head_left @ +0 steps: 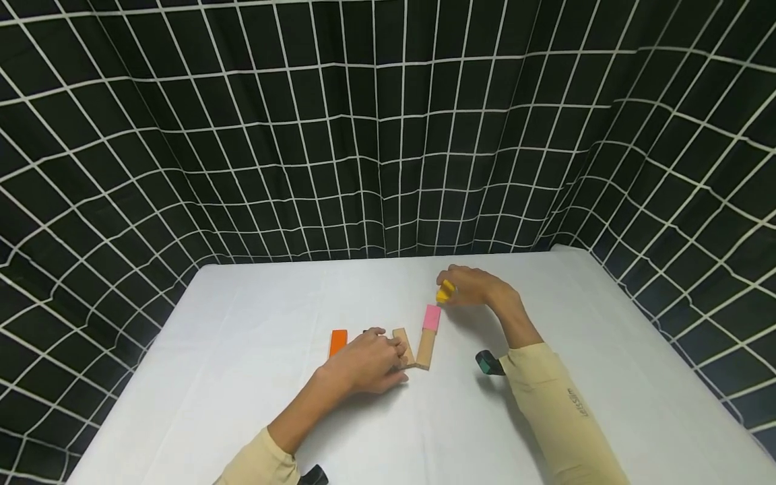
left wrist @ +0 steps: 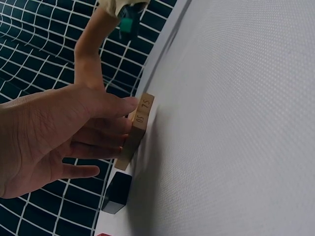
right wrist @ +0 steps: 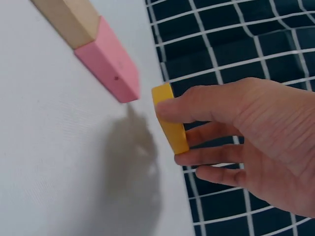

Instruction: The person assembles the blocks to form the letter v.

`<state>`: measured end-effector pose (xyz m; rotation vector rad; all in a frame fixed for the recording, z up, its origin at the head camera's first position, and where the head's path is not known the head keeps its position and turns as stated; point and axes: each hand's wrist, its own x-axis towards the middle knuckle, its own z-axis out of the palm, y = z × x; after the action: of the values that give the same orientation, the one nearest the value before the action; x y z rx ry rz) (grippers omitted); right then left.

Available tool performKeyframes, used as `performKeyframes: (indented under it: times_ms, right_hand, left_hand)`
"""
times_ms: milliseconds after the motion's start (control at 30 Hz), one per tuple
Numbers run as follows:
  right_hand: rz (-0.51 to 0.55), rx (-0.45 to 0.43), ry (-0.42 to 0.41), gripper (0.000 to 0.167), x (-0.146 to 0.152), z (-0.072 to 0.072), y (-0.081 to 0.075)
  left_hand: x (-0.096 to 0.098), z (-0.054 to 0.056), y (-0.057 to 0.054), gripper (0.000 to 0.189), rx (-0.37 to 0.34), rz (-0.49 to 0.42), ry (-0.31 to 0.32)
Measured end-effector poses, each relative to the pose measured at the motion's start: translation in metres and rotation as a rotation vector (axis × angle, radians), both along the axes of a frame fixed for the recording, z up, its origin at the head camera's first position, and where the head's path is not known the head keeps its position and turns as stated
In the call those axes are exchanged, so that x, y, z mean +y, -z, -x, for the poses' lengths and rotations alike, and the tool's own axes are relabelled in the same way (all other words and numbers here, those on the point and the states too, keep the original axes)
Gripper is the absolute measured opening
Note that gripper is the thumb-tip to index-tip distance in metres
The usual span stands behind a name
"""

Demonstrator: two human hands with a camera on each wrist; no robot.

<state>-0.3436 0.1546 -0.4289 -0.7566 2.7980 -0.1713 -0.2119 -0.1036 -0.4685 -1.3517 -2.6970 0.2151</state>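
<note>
Pinching a yellow block [right wrist: 176,135] near a pink block [right wrist: 110,64], right fingers [right wrist: 211,154]

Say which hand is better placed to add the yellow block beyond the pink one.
Right, most likely: the right hand pinches the yellow block, near the far end of the pink block. The left hand is farther away, touching a wooden block.
</note>
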Motion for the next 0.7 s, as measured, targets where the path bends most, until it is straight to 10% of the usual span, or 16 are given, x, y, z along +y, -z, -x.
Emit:
performKeyframes:
  times_ms: [700]
  right_hand:
    - [0.031, 0.036, -0.062, 0.046, -0.002, 0.013, 0.032]
  left_hand:
    - [0.000, 0.000, 0.001, 0.026, 0.026, 0.018, 0.003]
